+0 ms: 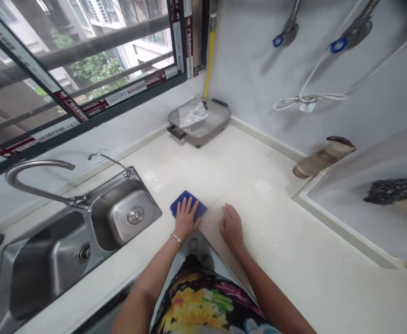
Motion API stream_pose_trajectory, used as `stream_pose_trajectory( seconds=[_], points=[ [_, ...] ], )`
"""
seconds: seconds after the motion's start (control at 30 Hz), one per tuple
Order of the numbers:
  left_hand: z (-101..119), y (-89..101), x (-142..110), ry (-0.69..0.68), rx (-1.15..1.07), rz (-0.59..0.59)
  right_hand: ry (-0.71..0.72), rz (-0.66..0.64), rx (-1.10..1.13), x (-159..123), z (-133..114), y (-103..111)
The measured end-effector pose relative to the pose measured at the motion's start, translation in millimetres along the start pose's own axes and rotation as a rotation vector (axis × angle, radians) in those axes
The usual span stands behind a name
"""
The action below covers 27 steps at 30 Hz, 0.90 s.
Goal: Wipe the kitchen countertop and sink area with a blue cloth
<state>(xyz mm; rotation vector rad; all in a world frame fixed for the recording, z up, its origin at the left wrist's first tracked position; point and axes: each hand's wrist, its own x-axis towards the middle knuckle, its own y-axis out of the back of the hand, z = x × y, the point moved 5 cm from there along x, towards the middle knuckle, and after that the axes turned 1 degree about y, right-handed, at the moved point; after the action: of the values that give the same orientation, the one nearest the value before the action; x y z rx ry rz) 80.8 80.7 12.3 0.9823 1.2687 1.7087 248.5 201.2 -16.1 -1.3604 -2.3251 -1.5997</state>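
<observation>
My left hand (186, 218) lies with fingers spread on a folded blue cloth (179, 200), pressing it flat against the white countertop (245, 176). The cloth sits near the inner corner of the counter, just right of the sink, and its middle is hidden under the palm. A little to the right, my right hand (231, 228) rests on the counter with its fingers curled in. I see nothing held in it, and it is apart from the cloth.
A double-bowl steel sink (91, 218) with a curved faucet (39, 163) is on the left. An electric pan (203, 121) with a glass lid and a plastic bag stands in the back corner. On the right a brownish jug (323, 158) stands by a raised ledge (342, 227).
</observation>
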Motion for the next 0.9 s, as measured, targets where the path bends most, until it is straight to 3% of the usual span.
stream_pose_trajectory(
  seconds=[0.2, 0.33, 0.67, 0.9],
  points=[
    [-12.7, 15.1, -67.2, 0.056, 0.033, -0.032, 0.029, 0.013, 0.027, -2.3, 0.7, 1.6],
    [-32.7, 31.8, -124.1, 0.128, 0.065, -0.052, 0.028, 0.000, 0.060, -5.0, 4.8, -0.3],
    [-100.7, 68.8, -280.7, 0.598, 0.190, 0.021, 0.124, 0.040, 0.021, -12.4, 9.0, 0.3],
    [-141.2, 87.9, -357.5, 0.911, 0.209, 0.091, 0.219, 0.074, 0.031, -21.2, 16.6, -1.2]
  ],
)
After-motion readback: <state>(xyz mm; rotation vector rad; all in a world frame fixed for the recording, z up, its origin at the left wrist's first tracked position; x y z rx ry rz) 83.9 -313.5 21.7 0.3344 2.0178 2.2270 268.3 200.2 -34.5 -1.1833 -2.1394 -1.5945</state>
